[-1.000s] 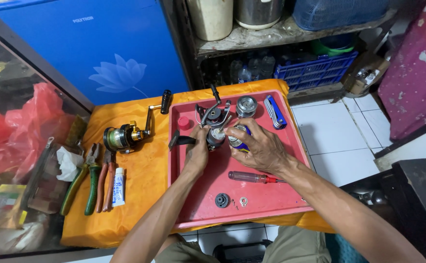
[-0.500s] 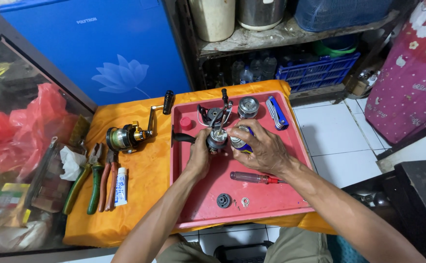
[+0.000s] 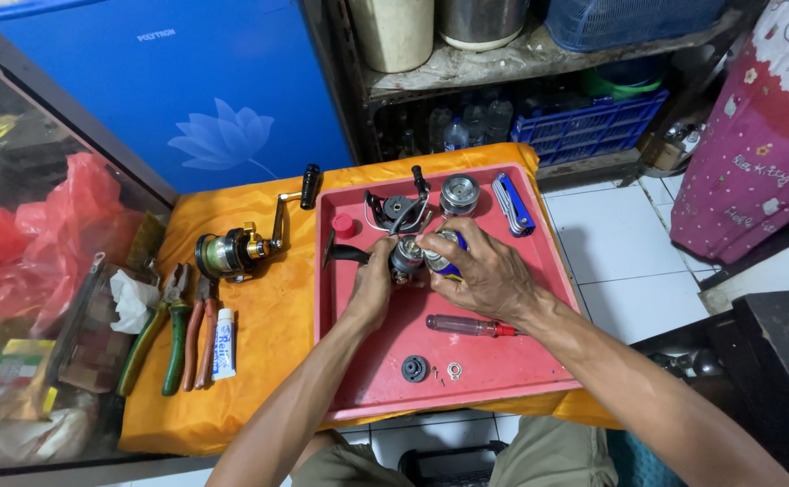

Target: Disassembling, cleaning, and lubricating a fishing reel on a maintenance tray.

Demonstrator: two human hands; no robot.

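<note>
A: Where do we hold the reel body (image 3: 405, 255)?

B: Over the red tray (image 3: 503, 361); our left hand (image 3: 372, 287) is closed around it to steady it; our right hand (image 3: 485, 271) is clasped on a small blue can (image 3: 440, 261) tipped against it, so loose parts fall in the tray; the screwdriver (image 3: 471, 326) lies just beside our wrists.
</note>
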